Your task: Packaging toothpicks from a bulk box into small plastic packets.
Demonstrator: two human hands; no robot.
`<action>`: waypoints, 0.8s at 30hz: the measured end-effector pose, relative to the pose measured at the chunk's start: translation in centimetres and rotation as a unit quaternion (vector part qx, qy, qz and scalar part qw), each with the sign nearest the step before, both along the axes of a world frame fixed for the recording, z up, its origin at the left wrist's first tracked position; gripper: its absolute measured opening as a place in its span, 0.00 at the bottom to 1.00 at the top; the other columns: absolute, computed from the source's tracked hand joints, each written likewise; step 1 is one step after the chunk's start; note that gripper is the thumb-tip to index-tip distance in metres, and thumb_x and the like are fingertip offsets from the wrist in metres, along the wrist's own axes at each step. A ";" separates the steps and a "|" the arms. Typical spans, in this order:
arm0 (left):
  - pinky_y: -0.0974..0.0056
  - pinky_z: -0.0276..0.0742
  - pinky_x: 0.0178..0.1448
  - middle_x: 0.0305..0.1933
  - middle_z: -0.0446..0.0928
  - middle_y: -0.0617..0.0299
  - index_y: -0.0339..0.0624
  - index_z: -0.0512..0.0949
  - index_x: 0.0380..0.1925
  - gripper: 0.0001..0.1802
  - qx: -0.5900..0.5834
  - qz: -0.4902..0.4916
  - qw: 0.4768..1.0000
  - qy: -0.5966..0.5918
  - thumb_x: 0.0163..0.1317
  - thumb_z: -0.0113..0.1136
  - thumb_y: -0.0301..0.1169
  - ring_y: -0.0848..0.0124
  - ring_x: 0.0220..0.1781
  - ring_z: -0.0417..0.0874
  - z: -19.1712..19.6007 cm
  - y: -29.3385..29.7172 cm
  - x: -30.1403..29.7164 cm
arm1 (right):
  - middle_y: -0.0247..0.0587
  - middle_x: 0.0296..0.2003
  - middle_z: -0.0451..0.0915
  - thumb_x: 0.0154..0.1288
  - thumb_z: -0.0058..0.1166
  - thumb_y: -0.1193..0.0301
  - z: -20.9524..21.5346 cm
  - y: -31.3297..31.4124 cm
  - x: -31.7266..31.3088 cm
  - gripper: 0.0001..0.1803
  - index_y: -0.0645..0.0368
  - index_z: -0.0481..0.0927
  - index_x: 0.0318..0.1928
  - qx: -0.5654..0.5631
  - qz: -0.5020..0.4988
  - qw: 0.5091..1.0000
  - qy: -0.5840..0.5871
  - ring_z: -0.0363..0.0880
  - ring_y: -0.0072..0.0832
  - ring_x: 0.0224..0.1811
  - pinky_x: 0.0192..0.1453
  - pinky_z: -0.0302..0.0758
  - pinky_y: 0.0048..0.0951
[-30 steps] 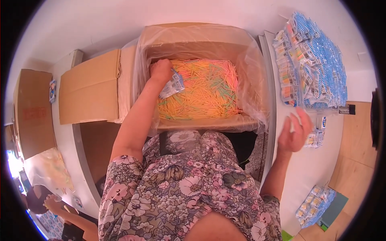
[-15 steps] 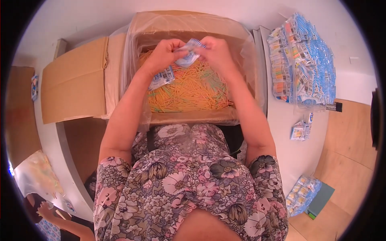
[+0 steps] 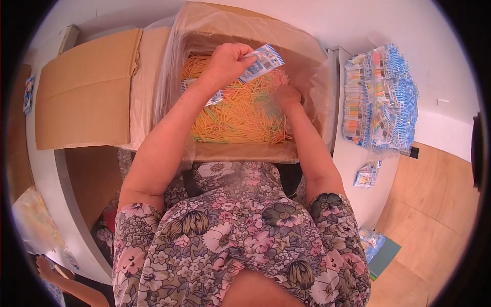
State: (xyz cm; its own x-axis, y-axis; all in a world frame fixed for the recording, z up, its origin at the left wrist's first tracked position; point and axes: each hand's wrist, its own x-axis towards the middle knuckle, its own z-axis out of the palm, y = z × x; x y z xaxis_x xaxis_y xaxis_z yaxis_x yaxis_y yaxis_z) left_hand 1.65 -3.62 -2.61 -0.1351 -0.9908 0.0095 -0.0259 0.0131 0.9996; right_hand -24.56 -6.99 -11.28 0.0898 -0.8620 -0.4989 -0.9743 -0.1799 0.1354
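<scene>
Starting at the far left, a small packet (image 3: 27, 94) lies on the white surface (image 3: 43, 176), beside the folded-out cardboard flap (image 3: 84, 89) of the box (image 3: 245, 152). Low in that corner a pale patterned cloth (image 3: 33, 225) shows, and below it another person's hand (image 3: 43, 262) at the edge of view.

Next comes the box itself, lined with a clear plastic bag (image 3: 169, 77) whose loose film stands up around the opening and hangs over the near wall. Inside lies a heap of thin orange and green sticks (image 3: 240, 115). The left hand (image 3: 227, 64) is raised over the heap, thumb and fingers pinching a small blue-and-white pouch (image 3: 261, 61) by one end, so that it juts out to the right. A second pouch (image 3: 215, 97) peeks out under the left wrist, resting on the sticks. The right hand (image 3: 287, 97) is down on the sticks near the right wall, fingers curled into them; whether it grips any I cannot tell.

Right of the box, on the surface, sits a large stack of filled packs (image 3: 381, 100) in blue wrapping, with a few loose packs (image 3: 365, 176) nearer. More packs (image 3: 372, 239) lie lower down by the wooden floor (image 3: 434, 215).
</scene>
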 end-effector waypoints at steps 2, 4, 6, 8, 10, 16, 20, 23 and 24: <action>0.75 0.70 0.33 0.27 0.77 0.70 0.32 0.79 0.34 0.08 -0.001 0.001 1.000 0.001 0.63 0.56 0.28 0.85 0.29 0.72 0.0 0.1 0.1 | 0.57 0.38 0.81 0.60 0.44 0.66 0.2 0.4 0.3 0.17 0.63 0.82 0.39 -0.014 0.013 1.000 -0.001 0.81 0.47 0.43 0.44 0.78 0.41; 0.75 0.70 0.32 0.27 0.77 0.70 0.32 0.79 0.35 0.08 0.010 0.009 1.000 0.011 0.63 0.55 0.28 0.85 0.28 0.72 0.1 0.2 0.2 | 0.56 0.38 0.81 0.60 0.44 0.66 0.4 0.8 0.8 0.16 0.63 0.82 0.39 -0.028 0.026 0.999 -0.001 0.81 0.46 0.42 0.43 0.78 0.41; 0.74 0.69 0.31 0.26 0.77 0.70 0.32 0.79 0.34 0.08 0.016 0.005 1.000 0.009 0.62 0.56 0.27 0.85 0.28 0.71 0.4 0.1 0.1 | 0.53 0.38 0.82 0.60 0.44 0.66 0.3 0.9 0.9 0.16 0.61 0.83 0.37 -0.046 0.003 0.999 0.017 0.82 0.45 0.41 0.41 0.78 0.41; 0.74 0.69 0.31 0.26 0.77 0.70 0.32 0.79 0.34 0.08 0.021 0.000 1.000 0.004 0.62 0.56 0.27 0.85 0.27 0.71 0.8 0.1 0.0 | 0.51 0.37 0.82 0.60 0.44 0.66 0.6 1.0 0.8 0.15 0.60 0.83 0.37 -0.045 0.016 0.998 0.027 0.82 0.44 0.41 0.41 0.79 0.41; 0.66 0.71 0.28 0.21 0.78 0.59 0.35 0.81 0.33 0.07 0.002 0.023 1.000 -0.018 0.57 0.58 0.27 0.76 0.22 0.74 1.2 0.1 -0.2 | 0.50 0.37 0.82 0.60 0.45 0.66 1.3 1.0 0.3 0.15 0.60 0.83 0.36 -0.046 0.026 0.998 0.035 0.83 0.43 0.41 0.40 0.79 0.41; 0.73 0.69 0.30 0.24 0.77 0.69 0.32 0.79 0.33 0.08 -0.006 0.013 0.999 -0.042 0.61 0.57 0.28 0.84 0.26 0.71 0.6 0.1 0.3 | 0.51 0.36 0.82 0.57 0.47 0.69 7.2 2.2 2.2 0.13 0.61 0.84 0.33 -0.026 0.072 0.996 0.045 0.82 0.45 0.40 0.41 0.78 0.41; 0.73 0.69 0.30 0.24 0.77 0.68 0.32 0.79 0.33 0.08 -0.008 0.007 0.998 -0.063 0.61 0.57 0.27 0.84 0.27 0.71 0.6 0.2 0.2 | 0.55 0.35 0.81 0.57 0.46 0.70 9.6 2.9 2.8 0.13 0.64 0.83 0.36 -0.076 -0.016 0.997 -0.019 0.82 0.48 0.39 0.42 0.77 0.40; 0.73 0.69 0.30 0.24 0.76 0.68 0.32 0.79 0.33 0.07 0.007 0.014 0.999 -0.043 0.61 0.57 0.26 0.84 0.27 0.71 0.7 0.3 0.3 | 0.55 0.33 0.82 0.58 0.46 0.71 10.2 3.4 2.6 0.13 0.65 0.82 0.37 -0.119 -0.102 0.977 -0.144 0.82 0.45 0.35 0.41 0.77 0.38; 0.73 0.69 0.30 0.24 0.76 0.68 0.32 0.79 0.33 0.07 0.011 0.013 0.999 -0.047 0.61 0.56 0.26 0.84 0.27 0.71 1.0 0.4 0.3 | 0.53 0.31 0.82 0.59 0.47 0.72 10.4 3.4 2.4 0.13 0.65 0.81 0.38 -0.140 -0.145 0.948 -0.246 0.82 0.42 0.33 0.39 0.77 0.37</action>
State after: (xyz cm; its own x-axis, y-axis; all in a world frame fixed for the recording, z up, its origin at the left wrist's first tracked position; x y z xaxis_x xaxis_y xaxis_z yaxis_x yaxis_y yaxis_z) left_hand 1.95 -3.26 -1.62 -0.1079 -0.9939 -0.0244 -0.1203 -0.0113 0.9927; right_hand -22.17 -3.63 -0.89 -0.0097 -0.9784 -0.2063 -0.9350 0.0820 -0.3450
